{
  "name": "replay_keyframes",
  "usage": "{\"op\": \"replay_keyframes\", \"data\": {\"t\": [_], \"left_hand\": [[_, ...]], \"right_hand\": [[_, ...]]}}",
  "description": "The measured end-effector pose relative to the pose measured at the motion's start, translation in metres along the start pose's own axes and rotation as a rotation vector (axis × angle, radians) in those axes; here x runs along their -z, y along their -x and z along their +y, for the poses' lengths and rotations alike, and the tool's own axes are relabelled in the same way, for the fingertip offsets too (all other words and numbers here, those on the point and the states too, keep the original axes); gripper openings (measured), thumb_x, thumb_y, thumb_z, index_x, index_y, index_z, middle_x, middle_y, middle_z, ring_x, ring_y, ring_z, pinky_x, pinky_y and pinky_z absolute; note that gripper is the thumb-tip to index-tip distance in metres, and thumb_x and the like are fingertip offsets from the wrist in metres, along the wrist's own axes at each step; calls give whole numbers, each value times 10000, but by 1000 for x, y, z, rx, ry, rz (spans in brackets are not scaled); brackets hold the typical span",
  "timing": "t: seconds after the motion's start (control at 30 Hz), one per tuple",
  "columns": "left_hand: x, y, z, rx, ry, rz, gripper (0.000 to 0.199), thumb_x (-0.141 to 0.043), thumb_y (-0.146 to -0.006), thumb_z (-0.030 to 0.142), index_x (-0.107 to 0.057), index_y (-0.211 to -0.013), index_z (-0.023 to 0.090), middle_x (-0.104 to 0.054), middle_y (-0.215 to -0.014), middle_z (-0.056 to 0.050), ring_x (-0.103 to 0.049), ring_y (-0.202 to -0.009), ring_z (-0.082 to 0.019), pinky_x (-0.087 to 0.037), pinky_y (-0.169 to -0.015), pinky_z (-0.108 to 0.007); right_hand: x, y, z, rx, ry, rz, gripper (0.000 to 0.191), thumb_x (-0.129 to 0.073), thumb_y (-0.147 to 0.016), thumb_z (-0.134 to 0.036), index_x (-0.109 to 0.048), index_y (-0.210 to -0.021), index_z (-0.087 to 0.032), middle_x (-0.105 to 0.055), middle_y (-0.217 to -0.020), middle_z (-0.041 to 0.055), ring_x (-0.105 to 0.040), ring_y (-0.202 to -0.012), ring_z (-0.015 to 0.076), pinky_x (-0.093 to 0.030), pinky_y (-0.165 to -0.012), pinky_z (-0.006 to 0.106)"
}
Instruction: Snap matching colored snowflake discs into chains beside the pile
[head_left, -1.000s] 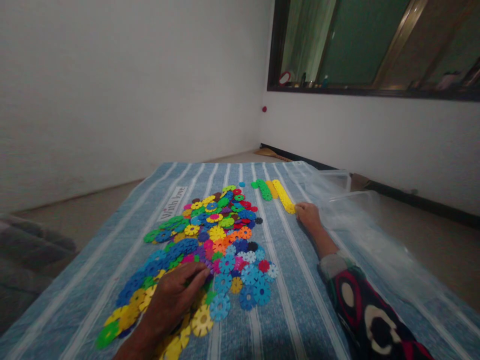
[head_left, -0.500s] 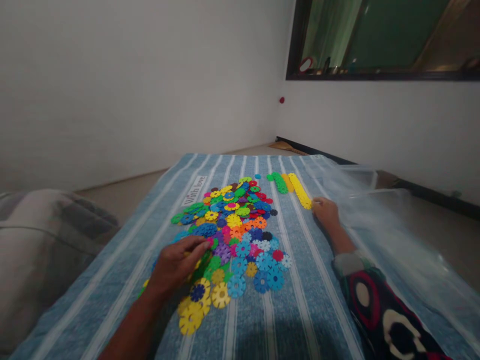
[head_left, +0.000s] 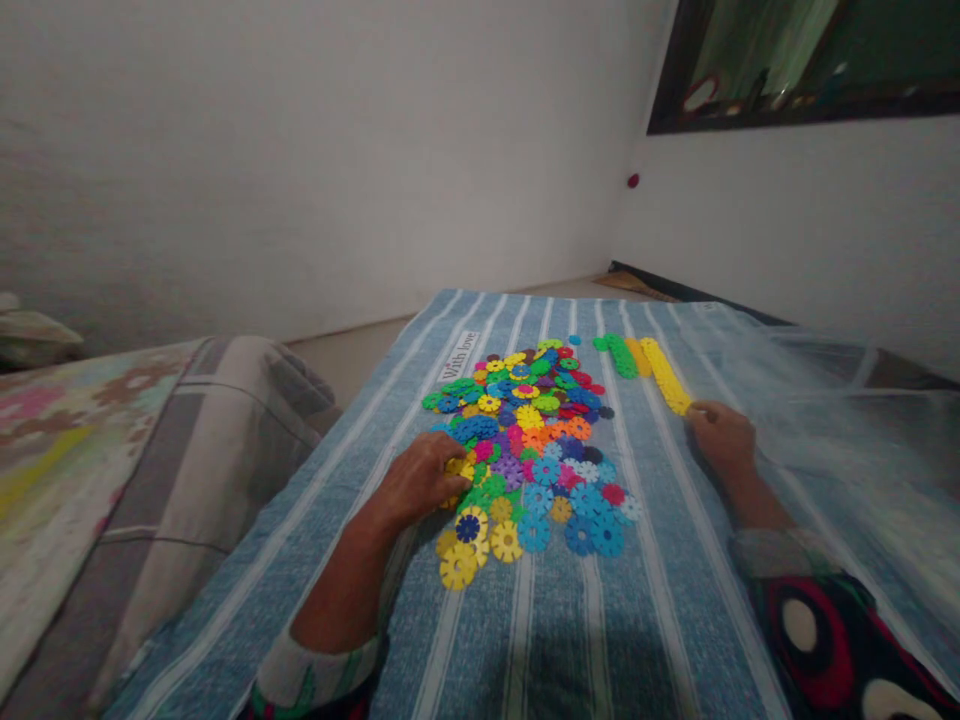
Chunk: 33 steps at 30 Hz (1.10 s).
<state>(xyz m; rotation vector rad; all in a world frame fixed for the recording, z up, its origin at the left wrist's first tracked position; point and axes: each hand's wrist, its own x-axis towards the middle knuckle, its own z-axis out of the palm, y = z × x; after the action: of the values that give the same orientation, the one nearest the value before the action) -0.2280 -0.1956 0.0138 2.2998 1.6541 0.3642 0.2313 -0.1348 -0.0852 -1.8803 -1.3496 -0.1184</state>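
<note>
1. The left hand (head_left: 424, 480) has just shifted from pink and purple pieces to yellow discs (head_left: 458, 466) on the pile's left side. Its thumb and fingers are bent around them; I can't tell whether any are pinched.
2. The right hand (head_left: 721, 438) has stayed at the near end of the yellow row (head_left: 664, 376), fingertips drawn together against it. Whether they grip a piece is hidden. So both hands are now at yellow pieces.
3. The mixed pile (head_left: 528, 416) lies mid-cloth; the orange row (head_left: 639, 357) and green row (head_left: 619, 356) lie left of the yellow one, with clear plastic (head_left: 817, 400) farther right.
4. The view has swung left, bringing in a flowered cover (head_left: 45, 470).
5. "With love" is printed on the striped cloth (head_left: 300, 580), left of the pile's far part. No brand is readable.
</note>
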Motion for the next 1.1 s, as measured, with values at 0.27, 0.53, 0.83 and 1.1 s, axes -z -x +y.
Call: {"op": "replay_keyframes", "data": {"t": [0.27,0.53,0.83,1.1], "left_hand": [[1,4,10,91,-267,-50,204,-694,-725,328,-739,-872,194,-659,-962,-110,-587,-990,-297,-453,-818,-363],[-3,0,4,127,-150,-19,135,-664,-696,308,-652,-767,194,-626,-826,-42,-575,-839,-221,-434,-736,-313],[-7,1,-2,98,361,168,222,-614,-689,404,-624,-622,192,-605,-676,-12,-558,-666,-176,-441,-634,-295],[-18,-1,28,30,609,237,243,-616,-749,415,-697,-703,190,-692,-780,-55,-631,-761,-203,-505,-747,-350]], "right_hand": [[2,11,-11,-35,70,-48,429,-472,-750,-399,-783,-917,-155,-728,-769,104,-615,-706,241,-396,-604,302],[4,13,-13,-35,110,-84,424,-464,-770,-378,-780,-940,-153,-732,-810,104,-623,-744,249,-402,-625,305],[2,16,-17,27,82,17,370,-469,-777,-339,-776,-893,-168,-729,-775,94,-611,-710,233,-398,-633,302],[15,54,-111,307,-397,-313,304,-516,-822,-377,-755,-822,-189,-735,-737,68,-645,-630,189,-475,-644,278]]}}
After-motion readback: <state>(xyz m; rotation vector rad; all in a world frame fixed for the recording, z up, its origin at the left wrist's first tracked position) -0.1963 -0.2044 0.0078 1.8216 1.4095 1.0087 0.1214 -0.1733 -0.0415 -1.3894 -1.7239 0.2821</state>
